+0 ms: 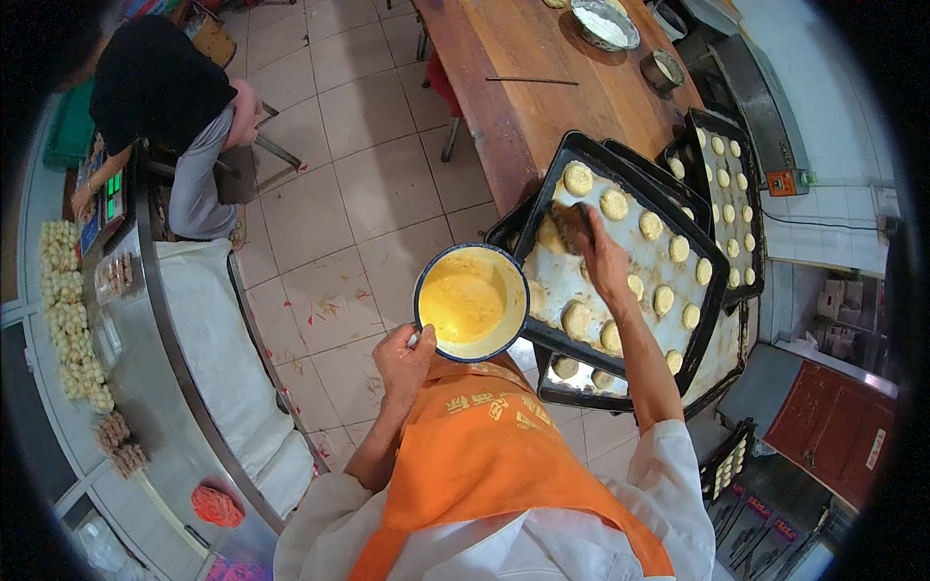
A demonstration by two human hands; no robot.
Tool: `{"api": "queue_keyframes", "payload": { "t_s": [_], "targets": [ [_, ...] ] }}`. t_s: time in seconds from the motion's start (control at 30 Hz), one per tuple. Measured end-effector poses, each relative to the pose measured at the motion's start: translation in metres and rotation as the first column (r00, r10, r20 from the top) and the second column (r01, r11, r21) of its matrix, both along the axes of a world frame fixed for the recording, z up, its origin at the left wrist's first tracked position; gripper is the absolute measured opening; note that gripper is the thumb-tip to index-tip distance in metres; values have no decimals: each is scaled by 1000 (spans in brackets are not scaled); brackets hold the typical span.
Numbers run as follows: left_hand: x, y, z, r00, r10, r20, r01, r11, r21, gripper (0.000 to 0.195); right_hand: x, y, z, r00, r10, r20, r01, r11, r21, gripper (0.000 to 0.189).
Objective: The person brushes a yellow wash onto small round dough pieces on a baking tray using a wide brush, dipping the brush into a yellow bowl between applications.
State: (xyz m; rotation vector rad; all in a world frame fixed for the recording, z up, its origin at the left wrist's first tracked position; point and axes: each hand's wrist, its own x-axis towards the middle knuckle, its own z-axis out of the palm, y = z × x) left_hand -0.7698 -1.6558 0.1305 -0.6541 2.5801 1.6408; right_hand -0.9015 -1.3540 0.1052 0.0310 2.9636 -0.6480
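Note:
My left hand (pixel 405 361) grips the handle of an enamel mug (pixel 514 330) with a dark blue rim. Yellow liquid that looks like beaten egg (pixel 465 298) lies in the mug. Over the left part of a black-rimmed baking tray (pixel 716 290), my right hand (pixel 604 254) holds a brush (pixel 567 226), its bristles at a round dough piece (pixel 550 236). Several round, pale yellow dough pieces (pixel 614 205) are spaced on the tray. The brush and hand partly hide some of them.
More loaded trays lie below and at the right (pixel 755 218). A wooden table (pixel 501 109) carries a thin rod (pixel 532 80), a metal bowl of white powder (pixel 632 36) and a metal cup (pixel 662 70). A person (pixel 163 87) sits at the left by a metal counter (pixel 174 407) with a scale (pixel 114 196).

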Motion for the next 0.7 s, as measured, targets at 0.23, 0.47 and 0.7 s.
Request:
{"api": "queue_keyframes", "payload": {
  "t_s": [0.23,0.47,0.7],
  "targets": [
    [3,-2,-4,1000,12,-5,-12,1000,-28,31,33,-1,2,989,146,-29,-145,988,50,48],
    [0,-8,-11,1000,17,-8,-17,1000,8,35,48,1,15,991,57,-120,-46,995,91,48],
    [-7,-10,1,999,-6,-43,4,999,-35,38,133,-24,16,815,579,9,-575,807,134,56]
  ]
}}
